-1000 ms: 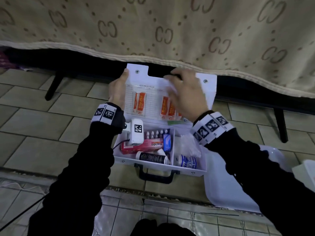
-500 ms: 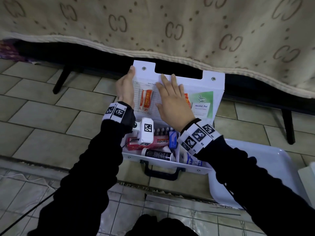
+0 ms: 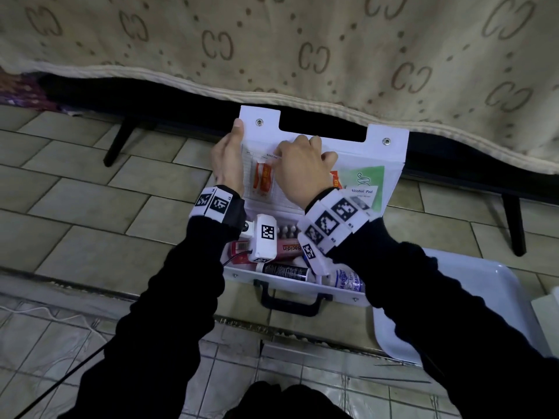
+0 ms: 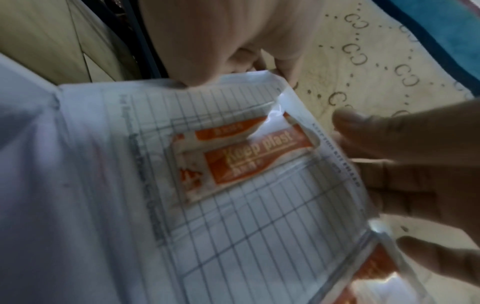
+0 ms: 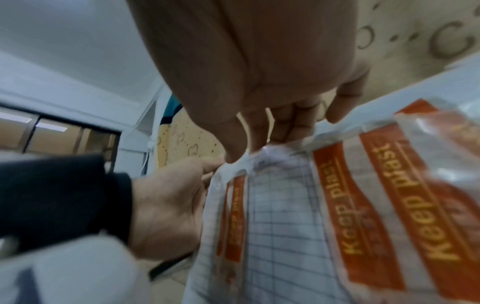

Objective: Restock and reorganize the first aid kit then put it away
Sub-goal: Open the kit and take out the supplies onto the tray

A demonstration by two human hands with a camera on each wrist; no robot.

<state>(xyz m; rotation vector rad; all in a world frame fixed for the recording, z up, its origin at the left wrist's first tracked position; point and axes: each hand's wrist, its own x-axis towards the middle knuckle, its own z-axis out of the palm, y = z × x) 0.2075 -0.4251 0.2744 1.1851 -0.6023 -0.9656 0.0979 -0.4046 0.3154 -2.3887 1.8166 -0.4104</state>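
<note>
The white first aid kit (image 3: 302,287) lies open on the tiled floor, its lid (image 3: 390,152) standing against the bed. My left hand (image 3: 233,140) grips the lid's left edge, thumb in front. My right hand (image 3: 299,152) has its fingers curled and pinches the top edge of the clear lid pocket (image 5: 270,150) over a printed grid sheet (image 4: 259,226). Orange plaster packets (image 3: 262,180) sit in that pocket, close under the right fingers (image 4: 402,148). An alcohol pad (image 3: 363,192) and a green packet (image 3: 370,175) fill the lid's right side.
The base holds a red box (image 3: 290,247), a dark tube (image 3: 284,270) and a bandage roll (image 3: 348,281). A white tray (image 3: 484,297) lies on the floor to the right. The beige bed cover (image 3: 302,55) hangs over the lid; black bed legs (image 3: 116,146) stand alongside.
My right hand lay flat on the lid pocket half a second ago; its fingers have now curled and pinch the pocket's top edge. My left hand has stayed on the lid's left edge.
</note>
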